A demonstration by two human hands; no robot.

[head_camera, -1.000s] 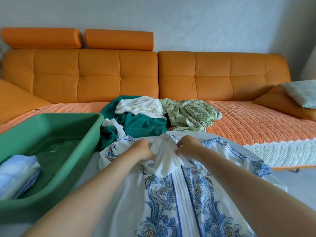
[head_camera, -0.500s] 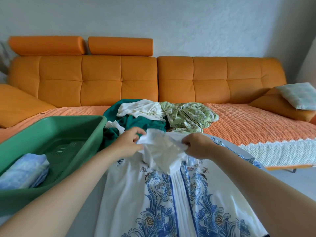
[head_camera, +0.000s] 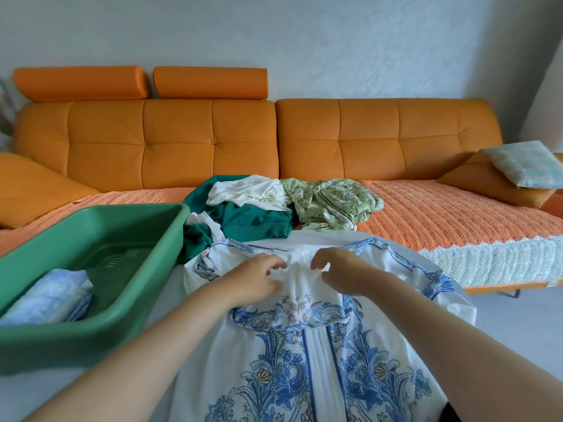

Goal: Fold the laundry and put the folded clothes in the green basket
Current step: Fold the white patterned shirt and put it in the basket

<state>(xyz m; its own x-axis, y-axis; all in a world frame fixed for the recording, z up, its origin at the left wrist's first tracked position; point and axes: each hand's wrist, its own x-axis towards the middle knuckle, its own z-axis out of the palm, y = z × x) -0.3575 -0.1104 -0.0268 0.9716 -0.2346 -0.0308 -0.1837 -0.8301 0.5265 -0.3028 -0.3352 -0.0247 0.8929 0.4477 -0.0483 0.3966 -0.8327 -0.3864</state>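
Note:
A white dress with blue floral print (head_camera: 304,360) lies spread on the white surface in front of me. Both hands are at its plain white top edge. My left hand (head_camera: 259,277) and my right hand (head_camera: 342,269) rest over the cloth with loosely curled fingers, a small gap between them, and no cloth visibly pinched. The green basket (head_camera: 91,214) stands to the left and holds one folded light blue cloth (head_camera: 51,296). Beyond the dress is a pile of unfolded laundry: a dark green garment (head_camera: 253,225), a white one (head_camera: 249,193) and a pale green patterned one (head_camera: 332,202).
An orange sofa (head_camera: 213,132) with an orange knitted cover (head_camera: 441,214) runs across the back. An orange cushion and a pale checked pillow (head_camera: 524,162) lie at the far right. The white surface (head_camera: 170,300) shows between basket and dress.
Both hands held a bunched white part of the dress lifted up. That part now lies flat on the dress, and the fingers have loosened from it.

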